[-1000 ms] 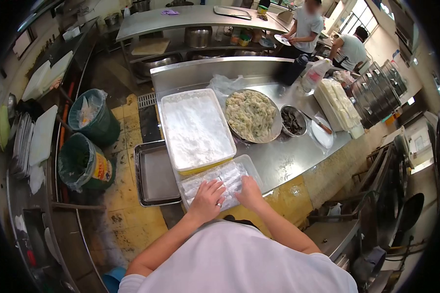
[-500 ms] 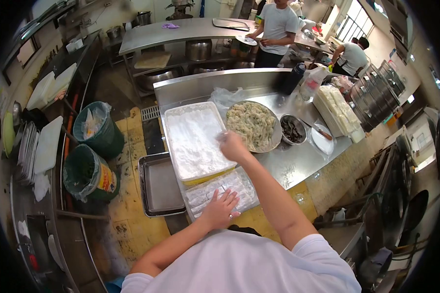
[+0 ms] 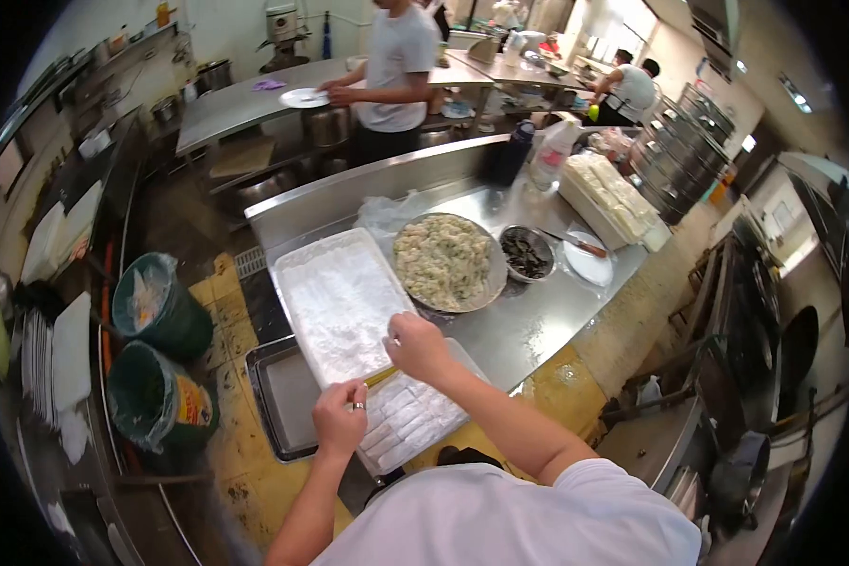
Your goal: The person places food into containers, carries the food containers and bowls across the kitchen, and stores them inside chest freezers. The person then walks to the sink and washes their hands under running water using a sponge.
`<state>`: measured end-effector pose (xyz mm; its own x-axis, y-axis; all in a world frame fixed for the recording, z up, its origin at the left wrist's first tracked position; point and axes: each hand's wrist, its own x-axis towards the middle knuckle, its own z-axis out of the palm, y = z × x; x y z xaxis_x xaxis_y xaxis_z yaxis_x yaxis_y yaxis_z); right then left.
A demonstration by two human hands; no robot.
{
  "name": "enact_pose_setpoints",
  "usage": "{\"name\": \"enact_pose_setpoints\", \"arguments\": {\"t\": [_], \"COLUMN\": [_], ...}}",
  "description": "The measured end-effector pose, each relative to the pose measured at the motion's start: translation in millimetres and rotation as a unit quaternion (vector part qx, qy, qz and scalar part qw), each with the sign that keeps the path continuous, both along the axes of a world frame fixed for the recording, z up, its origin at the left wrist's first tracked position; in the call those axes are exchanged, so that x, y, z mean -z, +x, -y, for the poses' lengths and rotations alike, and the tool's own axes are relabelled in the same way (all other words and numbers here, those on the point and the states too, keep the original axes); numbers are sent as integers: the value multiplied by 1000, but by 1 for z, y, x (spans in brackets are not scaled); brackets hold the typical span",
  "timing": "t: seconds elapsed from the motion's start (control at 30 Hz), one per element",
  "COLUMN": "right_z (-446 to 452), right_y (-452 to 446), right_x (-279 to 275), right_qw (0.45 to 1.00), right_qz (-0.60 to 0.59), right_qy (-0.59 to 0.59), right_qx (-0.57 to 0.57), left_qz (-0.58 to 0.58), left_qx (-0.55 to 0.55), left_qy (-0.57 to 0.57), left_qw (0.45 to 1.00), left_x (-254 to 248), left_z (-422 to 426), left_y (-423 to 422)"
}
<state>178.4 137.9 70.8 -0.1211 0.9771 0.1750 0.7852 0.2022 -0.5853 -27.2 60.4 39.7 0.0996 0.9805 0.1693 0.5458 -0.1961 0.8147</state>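
My left hand (image 3: 341, 417) is at the near left corner of a white tub of white powder (image 3: 338, 300), its fingers curled together. My right hand (image 3: 419, 346) is closed at the tub's near right corner, fingers bent inward. Whatever either hand holds is too small or hidden to make out. Just below them, several long, powder-dusted pieces (image 3: 410, 420) lie side by side in a shallow tray. Right of the tub sits a wide bowl of pale, green-flecked filling (image 3: 443, 259). A smaller metal bowl of dark pieces (image 3: 526, 253) is beside that.
A knife (image 3: 583, 245) lies on a white lid at the right. Behind are a dark bottle (image 3: 514, 151) and a container of pale blocks (image 3: 608, 193). Lined bins (image 3: 160, 396) and an empty-looking metal tray (image 3: 288, 396) are at left. A co-worker (image 3: 396, 71) holds a plate across the counter.
My left hand has lifted off the dusted pieces and moved to the tub's corner. My right hand has come nearer from the filling bowl's edge. The co-worker has shifted left in view.
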Motion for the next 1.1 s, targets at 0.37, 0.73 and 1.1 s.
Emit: {"name": "enact_pose_setpoints", "arguments": {"t": [0.37,0.73,1.1], "right_z": [11,-65,-112], "right_y": [116,561,724], "right_x": [3,49,94], "right_qw": [984,926,953], "right_qz": [-139,96,217], "right_qy": [1,-33,-134], "right_qx": [110,363,164], "left_qz": [-41,85,152], "left_qx": [60,139,131], "left_qy": [69,-69,-363], "left_qw": [995,984,910], "left_x": [-9,-27,68], "left_z": [-8,-37,-79], "left_y": [74,306,598]}}
